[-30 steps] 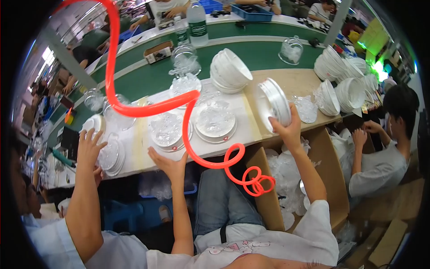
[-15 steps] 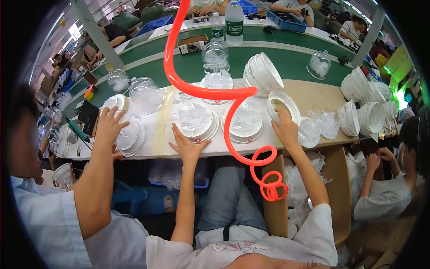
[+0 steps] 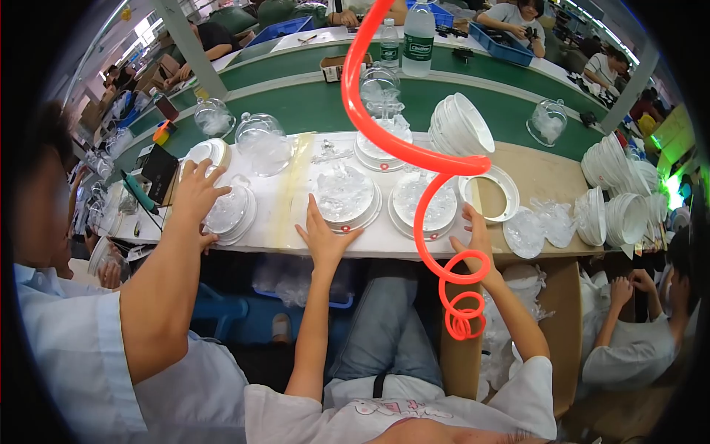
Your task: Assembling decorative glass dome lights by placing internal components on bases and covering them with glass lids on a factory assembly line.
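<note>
My left hand (image 3: pixel 325 240) rests with fingers spread against the near edge of a white round base (image 3: pixel 342 194), which has crumpled clear plastic on it. A second white round base (image 3: pixel 441 207) with clear plastic stands to its right. My right hand (image 3: pixel 479 240) has its fingers apart beside that base, with nothing visible in it. Just beyond its fingertips a white ring (image 3: pixel 512 194) lies on the table, its wide opening showing the brown surface. The red coiled hose (image 3: pixel 403 148) hangs in front and hides part of the second base.
Stacked white rings (image 3: pixel 460 124) lean at the back. More stacks (image 3: pixel 620 211) stand right, past clear plastic pieces (image 3: pixel 526 229). Clear domes (image 3: pixel 262 144) are at back left. A co-worker's hand (image 3: pixel 196 191) reaches over another base. An open cardboard box (image 3: pixel 566 325) sits below the edge.
My right hand has let go of the white ring and drawn back toward me. The ring, tilted before, now lies flat. My left hand stays by its base; the whole view has shifted.
</note>
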### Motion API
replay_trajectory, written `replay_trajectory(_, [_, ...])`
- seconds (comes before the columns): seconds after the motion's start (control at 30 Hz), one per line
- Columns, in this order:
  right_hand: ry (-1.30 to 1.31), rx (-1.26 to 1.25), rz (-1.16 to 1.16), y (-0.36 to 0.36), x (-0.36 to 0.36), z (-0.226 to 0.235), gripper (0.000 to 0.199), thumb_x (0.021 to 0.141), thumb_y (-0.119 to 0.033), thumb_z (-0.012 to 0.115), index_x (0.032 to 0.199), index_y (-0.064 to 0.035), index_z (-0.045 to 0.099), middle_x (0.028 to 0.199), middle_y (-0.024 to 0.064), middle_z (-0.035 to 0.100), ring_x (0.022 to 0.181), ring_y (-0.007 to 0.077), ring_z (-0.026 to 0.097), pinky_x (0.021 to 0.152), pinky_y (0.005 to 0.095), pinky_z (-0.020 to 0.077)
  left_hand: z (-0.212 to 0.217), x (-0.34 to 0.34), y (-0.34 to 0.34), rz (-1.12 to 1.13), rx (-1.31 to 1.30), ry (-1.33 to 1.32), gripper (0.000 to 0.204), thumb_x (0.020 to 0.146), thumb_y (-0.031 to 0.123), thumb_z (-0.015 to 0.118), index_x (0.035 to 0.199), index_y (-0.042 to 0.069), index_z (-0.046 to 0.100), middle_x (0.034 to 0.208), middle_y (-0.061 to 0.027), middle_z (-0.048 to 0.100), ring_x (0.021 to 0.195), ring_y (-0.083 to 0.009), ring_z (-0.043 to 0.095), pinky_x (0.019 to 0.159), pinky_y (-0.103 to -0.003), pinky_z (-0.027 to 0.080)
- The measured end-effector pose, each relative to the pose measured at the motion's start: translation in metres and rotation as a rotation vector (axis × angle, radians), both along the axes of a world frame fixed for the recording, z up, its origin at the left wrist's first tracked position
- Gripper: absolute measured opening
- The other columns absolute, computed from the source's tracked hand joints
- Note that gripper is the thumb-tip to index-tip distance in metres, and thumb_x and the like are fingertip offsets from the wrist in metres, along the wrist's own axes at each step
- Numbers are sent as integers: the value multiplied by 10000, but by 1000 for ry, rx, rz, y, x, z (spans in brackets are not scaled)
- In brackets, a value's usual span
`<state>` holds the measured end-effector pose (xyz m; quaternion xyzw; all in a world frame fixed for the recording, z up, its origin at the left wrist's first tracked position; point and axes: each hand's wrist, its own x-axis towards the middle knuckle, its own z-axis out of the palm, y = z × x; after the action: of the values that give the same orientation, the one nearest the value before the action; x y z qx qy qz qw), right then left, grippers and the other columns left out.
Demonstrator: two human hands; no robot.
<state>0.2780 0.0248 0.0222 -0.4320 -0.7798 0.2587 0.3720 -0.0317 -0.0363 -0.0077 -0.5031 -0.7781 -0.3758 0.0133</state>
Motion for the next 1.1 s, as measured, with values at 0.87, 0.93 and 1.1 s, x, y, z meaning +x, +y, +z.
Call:
replay_trajectory(0.87, [-37,54,144,34,-96,-28,991,593,-415,807,1308,65,316,1121,233,458,1044,357,461,909,387,389,8,-96,-16,-98,-23,-38,1209,459,393,852,1396,-10,205,1378,-212,358,1266,-335,356,1057,-527,192])
replay_trajectory(0.93, [22,47,159,33,-104,-29,973,602,-391,803,1306,60,304,1105,242,455,1041,371,459,902,392,394,6,-102,-10,-163,34,-107,1216,451,338,865,1402,-8,192,1365,-229,365,1235,-358,379,1037,-460,259])
replay_trajectory(1.1, [-69,35,96,16,-116,-14,904,614,-305,799,1297,36,315,1051,223,467,994,360,478,857,399,414,6,-116,-10,-165,39,-174,1202,456,232,868,1399,-31,171,1352,-259,356,1239,-378,360,1033,-391,293])
